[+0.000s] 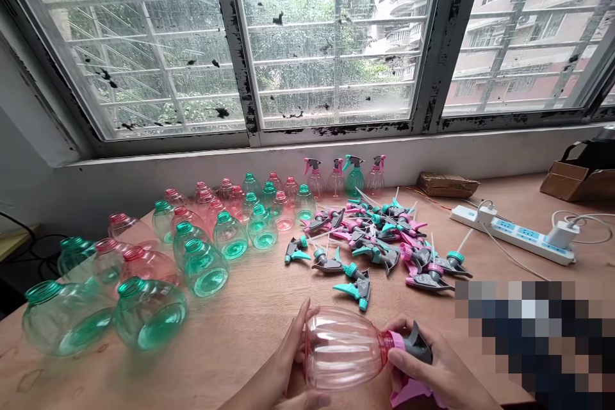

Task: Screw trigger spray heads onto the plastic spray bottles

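Note:
A clear pink spray bottle (pixel 343 349) lies on its side in the air just above the table's front edge, its neck toward the right. My left hand (pixel 293 359) is wrapped around the base end. At the neck, my right hand (pixel 423 359) grips the pink collar of the grey and pink spray head (pixel 417 343), which sits on the bottle's mouth. Whether the collar is fully tightened cannot be seen. Beyond my hands lies a heap of loose spray heads (pixel 379 230) in grey with pink or teal parts, the closest being a teal one (pixel 358 285).
Several open green and pink bottles (pixel 148 314) stand across the left side. Along the wall are several bottles with heads fitted (pixel 355 176). A power strip (pixel 512 234), a brown package (pixel 446 184) and a cardboard box (pixel 576 182) are on the right, near a blurred-out patch.

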Demonstrator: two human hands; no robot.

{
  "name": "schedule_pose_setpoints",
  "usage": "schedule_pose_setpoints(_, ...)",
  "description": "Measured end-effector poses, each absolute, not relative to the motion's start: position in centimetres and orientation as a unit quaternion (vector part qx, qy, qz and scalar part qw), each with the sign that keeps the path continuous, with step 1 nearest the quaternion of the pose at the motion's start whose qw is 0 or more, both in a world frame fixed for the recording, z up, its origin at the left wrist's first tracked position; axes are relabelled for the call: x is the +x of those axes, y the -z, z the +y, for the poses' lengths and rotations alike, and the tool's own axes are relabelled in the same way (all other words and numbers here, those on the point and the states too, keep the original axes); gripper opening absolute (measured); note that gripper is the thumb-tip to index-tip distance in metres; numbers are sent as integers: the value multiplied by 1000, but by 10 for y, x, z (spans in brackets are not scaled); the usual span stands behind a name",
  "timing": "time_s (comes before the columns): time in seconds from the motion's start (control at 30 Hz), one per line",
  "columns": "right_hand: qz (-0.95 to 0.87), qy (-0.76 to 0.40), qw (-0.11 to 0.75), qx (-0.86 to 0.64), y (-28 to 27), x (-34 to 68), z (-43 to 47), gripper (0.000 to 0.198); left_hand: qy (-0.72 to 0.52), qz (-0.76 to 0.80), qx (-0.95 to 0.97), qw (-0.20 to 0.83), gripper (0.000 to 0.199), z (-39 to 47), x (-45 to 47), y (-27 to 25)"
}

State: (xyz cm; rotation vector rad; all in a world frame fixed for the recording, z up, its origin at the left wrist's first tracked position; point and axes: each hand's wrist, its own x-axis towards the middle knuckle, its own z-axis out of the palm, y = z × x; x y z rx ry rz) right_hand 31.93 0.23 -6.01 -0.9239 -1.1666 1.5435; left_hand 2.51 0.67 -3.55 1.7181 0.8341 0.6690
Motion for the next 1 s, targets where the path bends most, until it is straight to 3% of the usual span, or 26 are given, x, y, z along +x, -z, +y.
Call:
schedule_pose_setpoints(0.27,-484,-625,477,-384,62,320,3,35,-279,329,717,548,104,9,22,40)
schedule_pose_setpoints(0.37,-486,-615,479,-395,63,321,3,36,-284,327,705,561,98,9,22,42)
schedule_pose_setpoints(0.6,-485,-626,476,-382,58,320,2,33,-286,348,730,513,98,9,25,38)
schedule_pose_setpoints(0.83,-487,-619,475,-394,58,320,2,34,-308,308,692,575,97,10,24,47)
schedule_pose_setpoints(1.0,-483,-621,474,-396,56,319,1,35,-305,319,700,562,99,12,24,50)
